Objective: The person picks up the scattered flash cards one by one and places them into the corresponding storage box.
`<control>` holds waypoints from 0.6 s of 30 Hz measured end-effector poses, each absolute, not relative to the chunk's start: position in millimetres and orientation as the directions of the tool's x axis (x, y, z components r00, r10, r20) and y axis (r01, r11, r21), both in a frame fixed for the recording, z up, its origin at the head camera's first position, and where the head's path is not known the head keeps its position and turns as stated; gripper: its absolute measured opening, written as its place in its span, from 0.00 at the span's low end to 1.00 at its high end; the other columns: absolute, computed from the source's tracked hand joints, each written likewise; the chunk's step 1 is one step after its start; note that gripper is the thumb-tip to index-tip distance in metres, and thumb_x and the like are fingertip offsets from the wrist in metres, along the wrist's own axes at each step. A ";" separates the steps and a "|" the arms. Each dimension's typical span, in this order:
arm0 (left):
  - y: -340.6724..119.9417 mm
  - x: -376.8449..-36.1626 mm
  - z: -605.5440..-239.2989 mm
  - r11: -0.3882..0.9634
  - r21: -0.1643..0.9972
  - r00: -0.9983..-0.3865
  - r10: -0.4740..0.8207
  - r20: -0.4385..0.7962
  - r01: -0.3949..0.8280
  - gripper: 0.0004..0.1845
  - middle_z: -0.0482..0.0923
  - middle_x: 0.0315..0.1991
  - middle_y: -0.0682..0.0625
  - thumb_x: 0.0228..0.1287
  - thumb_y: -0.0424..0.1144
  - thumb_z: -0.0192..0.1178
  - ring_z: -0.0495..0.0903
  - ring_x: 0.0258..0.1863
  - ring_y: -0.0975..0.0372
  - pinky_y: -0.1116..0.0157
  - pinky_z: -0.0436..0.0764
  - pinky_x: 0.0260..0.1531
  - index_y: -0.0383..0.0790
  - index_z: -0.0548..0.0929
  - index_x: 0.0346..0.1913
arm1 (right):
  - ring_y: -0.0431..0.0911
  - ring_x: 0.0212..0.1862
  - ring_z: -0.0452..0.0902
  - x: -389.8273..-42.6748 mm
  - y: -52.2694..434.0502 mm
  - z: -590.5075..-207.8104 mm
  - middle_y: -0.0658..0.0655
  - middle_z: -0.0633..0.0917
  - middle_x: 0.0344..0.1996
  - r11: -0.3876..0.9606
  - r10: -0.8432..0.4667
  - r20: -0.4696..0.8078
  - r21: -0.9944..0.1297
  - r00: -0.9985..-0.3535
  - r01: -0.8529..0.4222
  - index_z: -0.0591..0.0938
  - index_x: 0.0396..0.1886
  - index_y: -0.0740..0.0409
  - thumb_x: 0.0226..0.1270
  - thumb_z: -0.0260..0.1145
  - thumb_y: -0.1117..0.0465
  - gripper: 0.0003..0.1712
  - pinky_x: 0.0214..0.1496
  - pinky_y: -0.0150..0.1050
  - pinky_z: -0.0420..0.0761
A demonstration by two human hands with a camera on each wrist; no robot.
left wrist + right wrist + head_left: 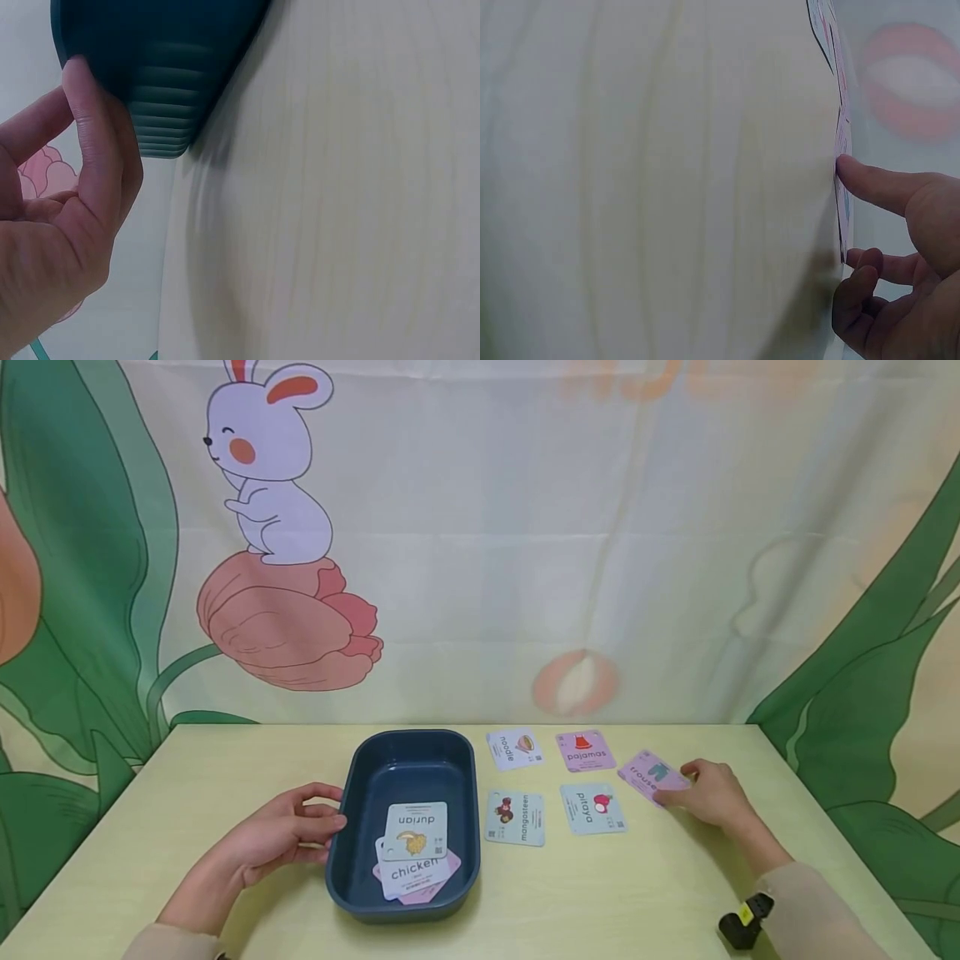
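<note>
Smooth pale table, rounded tray, glossy cards

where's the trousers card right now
In the head view the trousers card lies far right on the table, under the right hand, right of the pajamas card.

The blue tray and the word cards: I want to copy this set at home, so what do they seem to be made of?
The blue tray looks like moulded plastic with a matte finish: one even dark colour, rounded corners, and stepped ridges on its outer wall in the left wrist view. The word cards, like the trousers card, seem to be thin printed card, perhaps laminated; they lie flat with rounded corners and a faint sheen.
</note>
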State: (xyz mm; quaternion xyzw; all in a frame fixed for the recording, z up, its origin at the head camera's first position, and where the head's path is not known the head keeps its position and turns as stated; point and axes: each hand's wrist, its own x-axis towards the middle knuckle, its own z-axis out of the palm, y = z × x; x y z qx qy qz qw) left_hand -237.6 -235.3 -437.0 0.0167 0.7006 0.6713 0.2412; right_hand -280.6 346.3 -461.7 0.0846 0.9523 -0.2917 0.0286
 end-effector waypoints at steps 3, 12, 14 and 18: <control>-234.9 -237.6 -437.1 0.096 0.950 -0.884 0.347 -0.313 -0.298 0.29 0.77 0.45 0.42 0.74 0.33 0.62 0.82 0.36 0.57 0.61 0.86 0.39 0.29 0.60 0.69 | 0.63 0.49 0.71 -281.5 347.5 -462.4 0.77 0.75 0.54 0.811 0.150 -0.110 -0.555 -0.983 0.186 0.71 0.61 0.79 0.60 0.78 0.49 0.45 0.52 0.56 0.76; -235.7 -238.2 -436.8 0.093 0.951 -0.883 0.354 -0.309 -0.295 0.30 0.78 0.46 0.42 0.74 0.34 0.62 0.82 0.36 0.57 0.61 0.86 0.38 0.29 0.60 0.69 | 0.63 0.48 0.70 -280.5 347.8 -461.6 0.74 0.71 0.50 0.758 0.174 -0.138 -0.613 -0.975 0.222 0.64 0.61 0.74 0.57 0.80 0.52 0.46 0.45 0.48 0.73; -236.0 -238.4 -437.3 0.093 0.952 -0.882 0.357 -0.306 -0.293 0.30 0.78 0.46 0.42 0.73 0.34 0.63 0.83 0.36 0.57 0.61 0.86 0.38 0.29 0.60 0.69 | 0.62 0.47 0.70 -279.5 346.9 -460.6 0.74 0.71 0.50 0.746 0.176 -0.142 -0.627 -0.974 0.225 0.62 0.62 0.73 0.58 0.80 0.53 0.47 0.43 0.46 0.72; -236.2 -238.5 -437.7 0.095 0.951 -0.882 0.357 -0.307 -0.293 0.30 0.78 0.46 0.42 0.73 0.34 0.63 0.83 0.36 0.57 0.61 0.86 0.39 0.29 0.60 0.69 | 0.61 0.46 0.71 -278.0 345.5 -459.1 0.73 0.74 0.49 0.729 0.171 -0.156 -0.644 -0.973 0.231 0.60 0.63 0.72 0.59 0.79 0.54 0.46 0.41 0.44 0.70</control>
